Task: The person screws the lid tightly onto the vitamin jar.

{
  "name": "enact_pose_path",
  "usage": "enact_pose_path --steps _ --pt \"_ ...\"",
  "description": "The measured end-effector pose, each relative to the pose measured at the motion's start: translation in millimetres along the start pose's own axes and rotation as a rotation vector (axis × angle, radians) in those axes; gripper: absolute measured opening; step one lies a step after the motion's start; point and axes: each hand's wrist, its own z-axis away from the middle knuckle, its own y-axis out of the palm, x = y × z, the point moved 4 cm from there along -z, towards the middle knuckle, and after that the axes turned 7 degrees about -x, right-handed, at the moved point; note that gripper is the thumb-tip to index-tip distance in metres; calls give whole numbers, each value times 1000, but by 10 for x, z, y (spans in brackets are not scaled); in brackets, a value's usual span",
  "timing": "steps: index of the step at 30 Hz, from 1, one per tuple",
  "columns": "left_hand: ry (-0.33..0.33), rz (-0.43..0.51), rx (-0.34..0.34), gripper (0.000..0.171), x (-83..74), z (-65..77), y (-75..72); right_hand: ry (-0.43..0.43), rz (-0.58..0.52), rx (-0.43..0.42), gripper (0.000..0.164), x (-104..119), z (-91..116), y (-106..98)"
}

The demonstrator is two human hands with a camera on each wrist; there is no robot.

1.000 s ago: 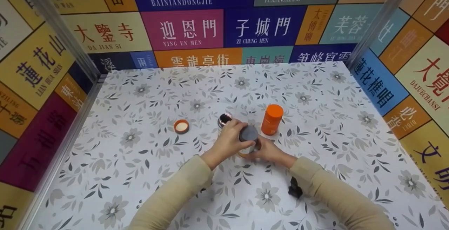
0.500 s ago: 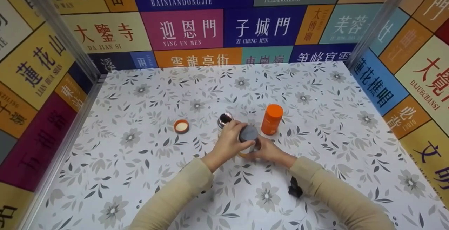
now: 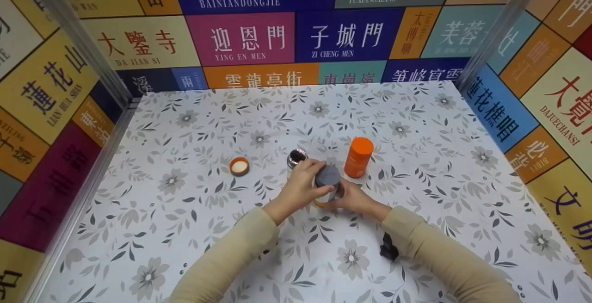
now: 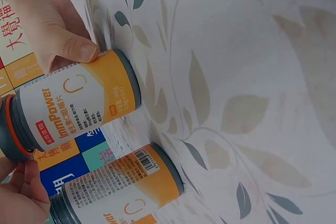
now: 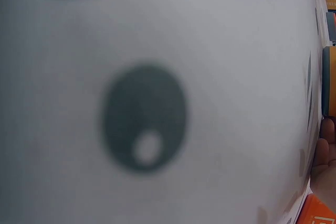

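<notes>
Head view: both hands are on one white-and-yellow bottle (image 4: 79,103), standing upright btwn them on the flowered counter (image 3: 259,122). L hand (image 3: 303,183) is at the top, thumb & fingers curled round the grey cap (image 3: 328,175). R hand (image 3: 357,197) is lower, on the opp. side, fingers bent round the bottle's body nr the base. Neither is spread wide; each is closed just as far as what it grips.

Left wrist view: same bottle w/ label facing the cam., R thumb on the yellow part nr the base, L fingers at the cap. Cap's orange rim shows at the dark neck; can't tell if it's fully seated. An uncapped bottle (image 4: 115,187) w/ a similar label stands just beside; head view has it partly behind the L hand. Whether L fingers touch it, can't tell.

Right wrist view: mostly blurred counter; R fingers at the edge, bent by the bottle's foot.

Also on counter: loose lid (image 3: 239,168), cream inside up, off to the left, apart from the hands; orange bottle (image 3: 358,157), upright, nr the R hand on its far side. Small black object (image 3: 389,249) by the R sleeve (image 3: 416,229); unclear what. Bkgd: wall (image 3: 249,37) of coloured sign panels.
</notes>
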Motion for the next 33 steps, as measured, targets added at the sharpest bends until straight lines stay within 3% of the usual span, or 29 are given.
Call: enact_pose_path --steps 8,14,23,28,33 --pt "42 17 -20 56 13 15 -23 31 6 -9 86 -10 -3 14" --pt "32 45 -22 56 33 34 -18 73 9 -10 86 -17 -4 16" --pt "105 68 18 54 82 6 -42 30 -11 -2 83 3 0 4" --pt "157 34 69 55 79 -22 -81 20 -21 -10 80 -8 -4 0" --pt "138 11 103 60 53 -21 -90 -12 -6 -18 77 177 44 -27"
